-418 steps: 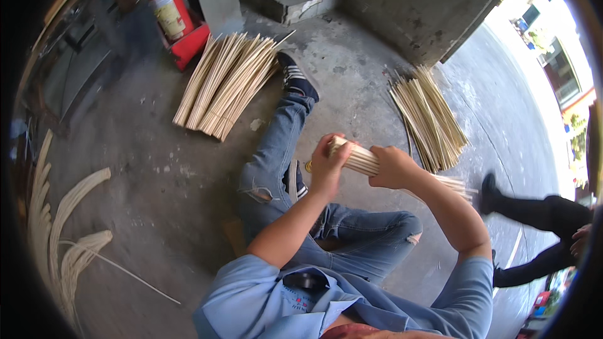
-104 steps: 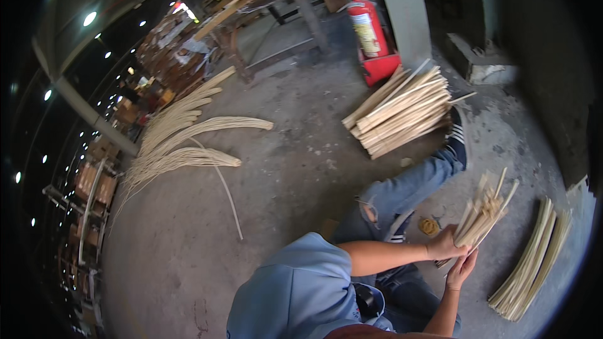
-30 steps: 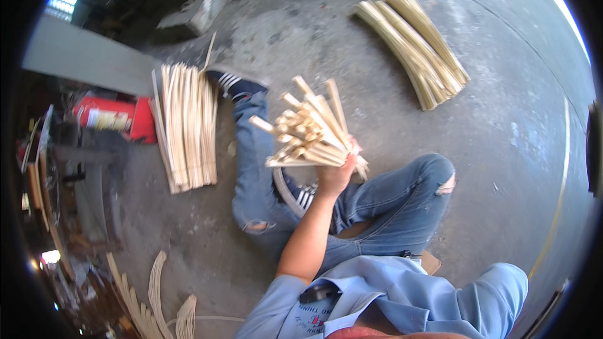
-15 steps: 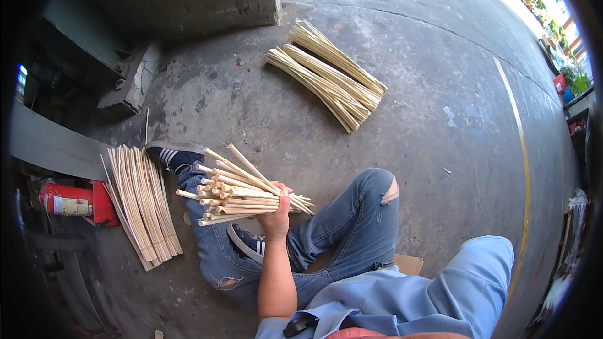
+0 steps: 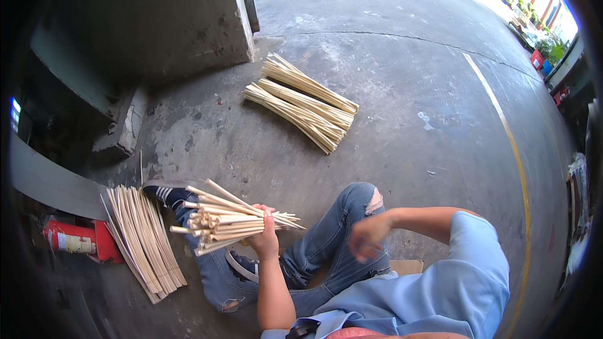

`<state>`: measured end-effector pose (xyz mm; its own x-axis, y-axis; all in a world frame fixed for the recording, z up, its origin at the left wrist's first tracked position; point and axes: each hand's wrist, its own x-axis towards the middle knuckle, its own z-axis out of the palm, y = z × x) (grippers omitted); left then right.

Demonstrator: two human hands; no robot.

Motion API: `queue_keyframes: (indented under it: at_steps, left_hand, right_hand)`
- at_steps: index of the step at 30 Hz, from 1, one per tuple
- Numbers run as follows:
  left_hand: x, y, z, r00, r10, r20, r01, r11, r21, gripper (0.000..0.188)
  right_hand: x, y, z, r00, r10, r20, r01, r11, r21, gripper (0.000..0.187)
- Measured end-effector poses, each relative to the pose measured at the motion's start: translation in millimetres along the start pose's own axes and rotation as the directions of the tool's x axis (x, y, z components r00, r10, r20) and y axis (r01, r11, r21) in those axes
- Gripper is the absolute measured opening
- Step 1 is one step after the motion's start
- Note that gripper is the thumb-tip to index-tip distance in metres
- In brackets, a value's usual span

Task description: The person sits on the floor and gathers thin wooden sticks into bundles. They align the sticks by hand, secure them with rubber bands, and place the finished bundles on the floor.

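My left hand (image 5: 264, 236) is wrapped round a bundle of pale wooden sticks (image 5: 225, 221), held above my legs. The sticks' thicker cut ends fan out to the left, and thin tips stick out to the right of the fist. My right hand (image 5: 369, 237) hovers over my bent right knee, apart from the bundle. Motion smears its fingers, and I see nothing in it. Beside my left shoe, a spread pile of similar sticks (image 5: 146, 242) lies on the floor.
Farther off, several bundles of sticks (image 5: 304, 103) lie side by side on the concrete floor (image 5: 402, 157). A red fire extinguisher (image 5: 72, 238) lies at the left, next to the pile. A concrete wall block (image 5: 169, 19) stands at the far left. A yellow-white line (image 5: 512, 132) runs along the right.
My right forearm and hand have come into view from the right, over my knee. The left hand keeps its grip on the sticks. The view has tilted, so the floor things appear lower.
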<state>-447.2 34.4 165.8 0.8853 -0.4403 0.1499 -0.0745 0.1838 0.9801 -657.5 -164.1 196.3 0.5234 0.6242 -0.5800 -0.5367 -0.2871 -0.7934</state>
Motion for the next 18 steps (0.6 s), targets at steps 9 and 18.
queue_keyframes:
  at_steps: [9,18]
  left_hand:
    - [1.5,36.0,17.7,0.962,0.085,0.26,-0.122,0.984,0.129,0.01]
    - [-11.1,-53.2,1.7,0.946,-0.184,0.269,0.143,0.976,0.162,0.034]
  right_hand:
    - [153.8,-50.2,-78.9,0.272,-0.727,-0.63,0.464,0.673,-0.577,0.063]
    - [210.6,10.6,-84.9,0.506,-0.461,-0.729,0.357,0.881,-0.31,0.076]
